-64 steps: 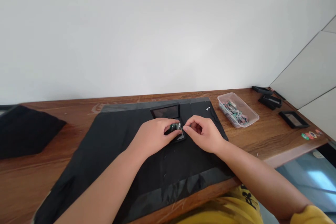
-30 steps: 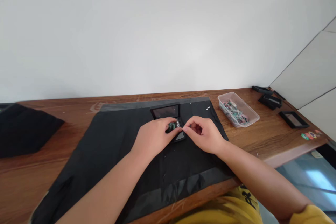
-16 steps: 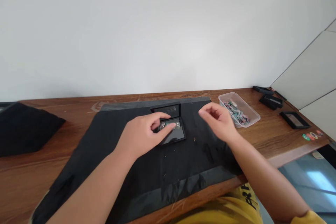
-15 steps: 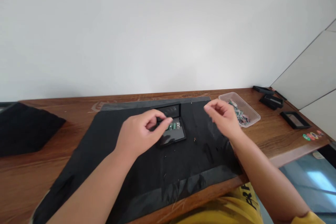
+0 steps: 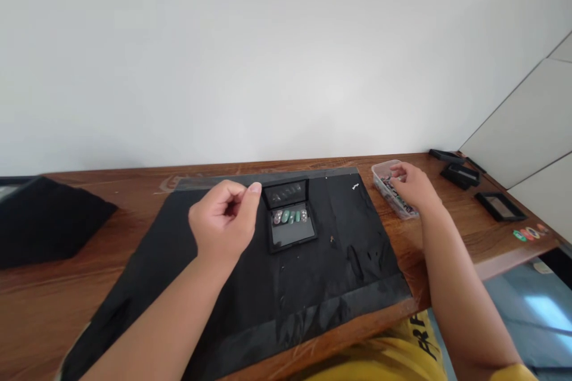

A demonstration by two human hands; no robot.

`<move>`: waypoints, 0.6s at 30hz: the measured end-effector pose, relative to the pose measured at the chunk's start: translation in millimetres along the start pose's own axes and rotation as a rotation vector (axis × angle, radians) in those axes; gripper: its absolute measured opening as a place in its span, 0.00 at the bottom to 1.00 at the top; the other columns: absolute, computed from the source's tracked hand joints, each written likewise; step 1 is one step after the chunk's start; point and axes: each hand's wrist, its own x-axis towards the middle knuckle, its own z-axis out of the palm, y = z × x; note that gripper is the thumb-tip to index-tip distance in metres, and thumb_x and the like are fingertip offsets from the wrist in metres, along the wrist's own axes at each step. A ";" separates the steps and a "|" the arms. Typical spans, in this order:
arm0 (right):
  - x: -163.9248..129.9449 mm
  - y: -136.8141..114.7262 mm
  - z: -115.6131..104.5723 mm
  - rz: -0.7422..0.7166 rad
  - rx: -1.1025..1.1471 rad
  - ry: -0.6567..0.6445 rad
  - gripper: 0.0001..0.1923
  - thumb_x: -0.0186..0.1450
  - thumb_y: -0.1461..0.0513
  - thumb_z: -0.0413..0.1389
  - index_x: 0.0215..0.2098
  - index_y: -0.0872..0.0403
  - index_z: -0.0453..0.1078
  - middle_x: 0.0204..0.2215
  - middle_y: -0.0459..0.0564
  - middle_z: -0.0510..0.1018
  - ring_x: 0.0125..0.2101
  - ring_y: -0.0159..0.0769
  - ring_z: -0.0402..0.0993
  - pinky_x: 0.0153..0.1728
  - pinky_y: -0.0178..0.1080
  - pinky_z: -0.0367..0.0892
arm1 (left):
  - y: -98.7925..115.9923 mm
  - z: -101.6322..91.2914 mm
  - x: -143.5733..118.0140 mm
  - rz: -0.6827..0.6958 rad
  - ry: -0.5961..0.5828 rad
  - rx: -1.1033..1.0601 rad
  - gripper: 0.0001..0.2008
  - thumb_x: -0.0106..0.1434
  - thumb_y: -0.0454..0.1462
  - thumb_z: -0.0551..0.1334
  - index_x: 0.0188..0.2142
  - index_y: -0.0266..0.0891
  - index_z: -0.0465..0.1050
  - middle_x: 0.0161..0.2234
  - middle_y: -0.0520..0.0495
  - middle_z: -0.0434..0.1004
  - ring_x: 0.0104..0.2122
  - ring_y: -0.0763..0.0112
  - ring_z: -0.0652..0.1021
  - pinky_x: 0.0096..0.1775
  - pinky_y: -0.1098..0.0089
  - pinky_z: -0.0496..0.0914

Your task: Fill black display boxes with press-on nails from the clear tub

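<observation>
My left hand [image 5: 226, 214] is raised over the black mat [image 5: 348, 262], thumb and forefinger pinched together; what they hold, if anything, is too small to make out. Just right of it lies a small black case [image 5: 292, 245] with its lid tilted up. A row of several green and clear, glittery press-on nails [image 5: 292, 216] sits inside, along the hinge side. My right hand [image 5: 415, 189] reaches over a clear plastic box [image 5: 379, 168], fingers bent loosely and apart above its contents. Small mixed pieces [image 5: 393, 190] fill the box; their kind is hard to tell.
Several black cases [image 5: 499, 206] lie at the table's right end, near round stickers [image 5: 531, 232]. A large black object [image 5: 49, 220] stands at the left. A white scrap [image 5: 355, 186] and small crumbs lie on the mat. The white wall [image 5: 286, 59] borders the table's back.
My right hand has moved right, from above the mat to the plastic box. My left hand has drawn left off the case, uncovering the nails. A white scrap now shows on the mat.
</observation>
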 end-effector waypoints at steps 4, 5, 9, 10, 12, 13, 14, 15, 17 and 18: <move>-0.1 -0.6 1.6 0.066 -0.047 -0.039 0.18 0.63 0.64 0.68 0.52 0.53 0.83 0.46 0.56 0.90 0.44 0.48 0.85 0.45 0.43 0.74 | 1.5 1.2 -3.9 -0.006 0.056 -0.022 0.16 0.67 0.38 0.67 0.24 0.44 0.66 0.19 0.59 0.64 0.20 0.75 0.63 0.25 0.71 0.60; -0.3 -0.5 2.3 0.081 -0.055 -0.047 0.19 0.62 0.64 0.69 0.52 0.53 0.83 0.45 0.56 0.90 0.44 0.48 0.85 0.43 0.42 0.74 | 1.5 1.2 -4.5 -0.008 0.054 -0.026 0.15 0.67 0.38 0.68 0.25 0.44 0.67 0.19 0.59 0.64 0.20 0.75 0.63 0.25 0.71 0.60; -1.1 -1.3 5.5 0.105 -0.059 -0.056 0.23 0.58 0.68 0.69 0.52 0.52 0.83 0.40 0.52 0.90 0.40 0.45 0.85 0.40 0.39 0.72 | 2.0 0.3 -6.3 -0.003 0.016 -0.046 0.15 0.67 0.37 0.68 0.25 0.44 0.67 0.19 0.59 0.64 0.20 0.75 0.64 0.24 0.71 0.60; -1.2 -1.6 6.0 0.104 -0.054 -0.056 0.23 0.58 0.70 0.68 0.52 0.52 0.83 0.38 0.51 0.89 0.39 0.44 0.85 0.39 0.38 0.71 | 2.2 0.1 -6.7 0.004 0.008 -0.053 0.16 0.67 0.37 0.68 0.25 0.44 0.67 0.19 0.59 0.64 0.20 0.76 0.63 0.24 0.71 0.60; -1.3 -1.9 6.3 0.101 -0.040 -0.044 0.23 0.57 0.73 0.65 0.50 0.52 0.83 0.34 0.49 0.88 0.38 0.44 0.85 0.39 0.39 0.70 | 2.8 -0.4 -7.4 0.019 -0.006 -0.063 0.16 0.67 0.37 0.68 0.24 0.44 0.66 0.19 0.60 0.63 0.19 0.76 0.63 0.24 0.71 0.60; -1.3 -1.7 6.1 0.099 -0.031 -0.032 0.23 0.57 0.74 0.64 0.49 0.52 0.83 0.33 0.49 0.88 0.38 0.45 0.84 0.39 0.39 0.70 | 3.0 -0.7 -7.7 0.025 -0.012 -0.066 0.16 0.67 0.37 0.69 0.24 0.44 0.66 0.19 0.60 0.63 0.19 0.76 0.63 0.24 0.71 0.60; -1.3 -1.2 5.6 0.096 -0.020 -0.016 0.23 0.57 0.74 0.64 0.49 0.52 0.83 0.33 0.49 0.88 0.39 0.45 0.84 0.40 0.40 0.70 | 3.2 -0.9 -8.0 0.030 -0.020 -0.067 0.16 0.66 0.37 0.69 0.24 0.44 0.66 0.19 0.60 0.63 0.19 0.76 0.63 0.24 0.71 0.60; -1.2 -0.4 4.9 0.093 -0.006 0.003 0.23 0.57 0.74 0.64 0.48 0.52 0.83 0.34 0.49 0.88 0.40 0.46 0.84 0.41 0.40 0.69 | 3.3 -1.2 -8.2 0.033 -0.029 -0.067 0.16 0.67 0.36 0.69 0.24 0.44 0.67 0.19 0.60 0.63 0.19 0.76 0.63 0.24 0.71 0.60; -0.9 1.5 3.3 0.086 0.028 0.047 0.21 0.57 0.72 0.65 0.47 0.50 0.83 0.36 0.49 0.89 0.40 0.46 0.84 0.42 0.41 0.70 | 3.6 -1.7 -8.5 0.040 -0.048 -0.066 0.16 0.67 0.36 0.69 0.24 0.44 0.67 0.19 0.60 0.63 0.19 0.76 0.63 0.24 0.71 0.60; -0.7 2.5 2.5 0.081 0.048 0.071 0.19 0.58 0.71 0.65 0.46 0.50 0.83 0.36 0.50 0.89 0.40 0.46 0.84 0.42 0.42 0.70 | 3.7 -1.9 -8.6 0.044 -0.058 -0.068 0.17 0.67 0.36 0.69 0.24 0.44 0.67 0.19 0.60 0.63 0.19 0.76 0.63 0.24 0.71 0.60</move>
